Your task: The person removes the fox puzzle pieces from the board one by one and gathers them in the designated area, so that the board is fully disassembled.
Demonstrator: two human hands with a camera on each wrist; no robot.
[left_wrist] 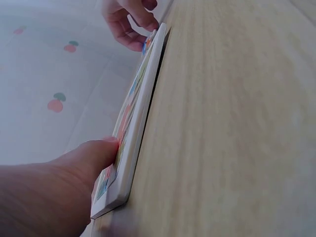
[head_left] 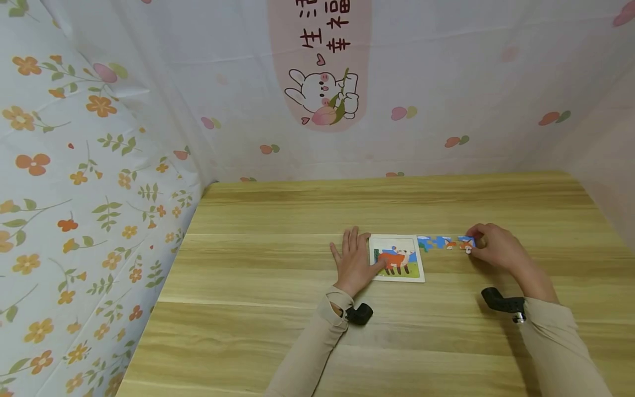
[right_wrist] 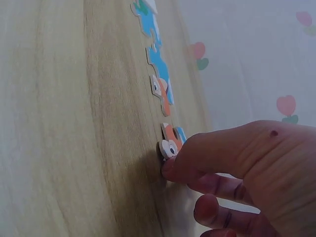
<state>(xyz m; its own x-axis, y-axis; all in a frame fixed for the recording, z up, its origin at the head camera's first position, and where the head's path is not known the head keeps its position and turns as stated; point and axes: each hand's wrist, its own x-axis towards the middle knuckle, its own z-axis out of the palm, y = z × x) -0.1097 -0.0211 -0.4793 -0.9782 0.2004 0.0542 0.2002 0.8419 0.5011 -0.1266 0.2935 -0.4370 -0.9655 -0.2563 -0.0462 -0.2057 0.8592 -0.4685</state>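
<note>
You're spreading your left hand (head_left: 353, 262) at the left edge of the puzzle board (head_left: 398, 261) on the bench (head_left: 278, 331), pressing your thumb on top, probably to keep it steady. Slightly farther off, your right hand (head_left: 498, 248) is pinching the fox-face piece (head_left: 465, 244), seemingly lining it up with the blue pieces (head_left: 439, 242) extending from the board's far right corner.

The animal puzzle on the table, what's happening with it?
A person's left grip touches the left side of the framed puzzle board. Their right grip pinches a loose puzzle piece showing part of an orange animal face; I can't tell if it's lifted. More loose pieces lie in a row on the table, between the board and that piece.
</note>
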